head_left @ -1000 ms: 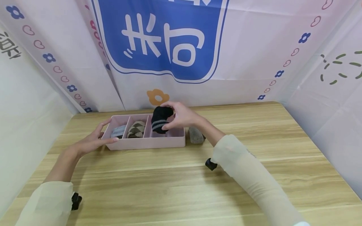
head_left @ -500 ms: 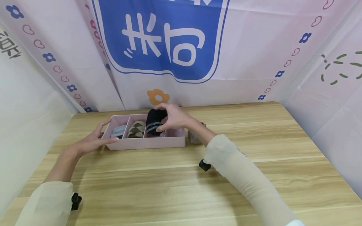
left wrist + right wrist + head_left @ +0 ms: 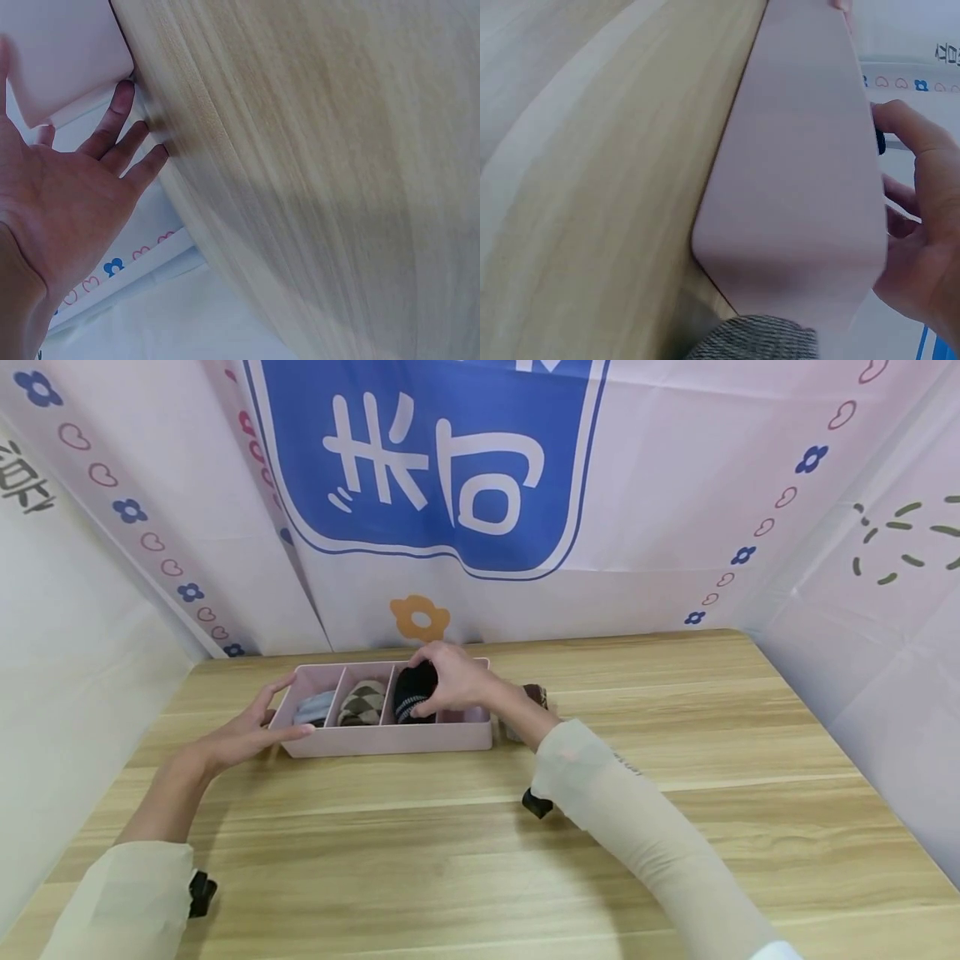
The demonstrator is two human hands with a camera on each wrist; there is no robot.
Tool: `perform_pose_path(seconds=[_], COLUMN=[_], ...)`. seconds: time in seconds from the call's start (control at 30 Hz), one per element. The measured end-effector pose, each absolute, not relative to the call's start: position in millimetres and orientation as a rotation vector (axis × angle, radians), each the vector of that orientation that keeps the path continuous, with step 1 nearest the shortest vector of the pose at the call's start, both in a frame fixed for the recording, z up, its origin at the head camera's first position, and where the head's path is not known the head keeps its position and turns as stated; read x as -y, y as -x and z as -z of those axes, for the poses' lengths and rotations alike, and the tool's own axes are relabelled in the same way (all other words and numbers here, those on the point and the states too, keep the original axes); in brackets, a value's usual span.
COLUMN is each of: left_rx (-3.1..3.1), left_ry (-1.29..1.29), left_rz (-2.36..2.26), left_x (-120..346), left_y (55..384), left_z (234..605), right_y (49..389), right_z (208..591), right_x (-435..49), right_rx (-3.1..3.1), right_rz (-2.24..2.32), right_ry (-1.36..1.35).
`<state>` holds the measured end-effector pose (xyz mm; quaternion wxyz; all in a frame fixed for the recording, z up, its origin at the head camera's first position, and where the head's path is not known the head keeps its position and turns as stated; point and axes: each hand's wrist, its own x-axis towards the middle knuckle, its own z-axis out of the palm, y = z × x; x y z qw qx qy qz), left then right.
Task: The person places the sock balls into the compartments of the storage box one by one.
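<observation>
A pale pink divided box sits at the back of the table. My left hand spans its left end, thumb along the front wall and a finger at the rear corner; the left wrist view shows its fingers spread. My right hand pinches a folded black sock with grey stripes, low inside the third compartment. In the right wrist view only a dark bit of this sock shows past the box. A light blue sock lies in the leftmost compartment, a checked green-and-cream sock beside it.
Right of the box, partly hidden by my right forearm, lies a brown patterned sock. A grey ribbed sock shows by the box's end in the right wrist view. A printed cloth hangs close behind the wooden table.
My right hand has shifted left and lowered the black sock from above the box into the third compartment. My left hand and the box have kept their place.
</observation>
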<state>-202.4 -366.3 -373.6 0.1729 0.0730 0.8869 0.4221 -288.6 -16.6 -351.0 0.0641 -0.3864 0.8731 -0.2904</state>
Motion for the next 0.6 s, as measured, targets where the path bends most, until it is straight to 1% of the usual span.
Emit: perform_pose_path(seconds=[0.27,0.6], left_rx=[-2.529,-2.529], left_ry=[-0.211,-0.216], left_rz=[-1.185,-1.183], left_x=[366.3,366.7], left_y=[202.4,202.3], left_z=[373.0,373.8], right_y=[289.3,290.0], right_z=[362.0,364.3], right_x=[22.4,24.4], right_rx=[-2.65,-2.661], right_rz=[0.783,0.755], right_ry=[1.183,1.175])
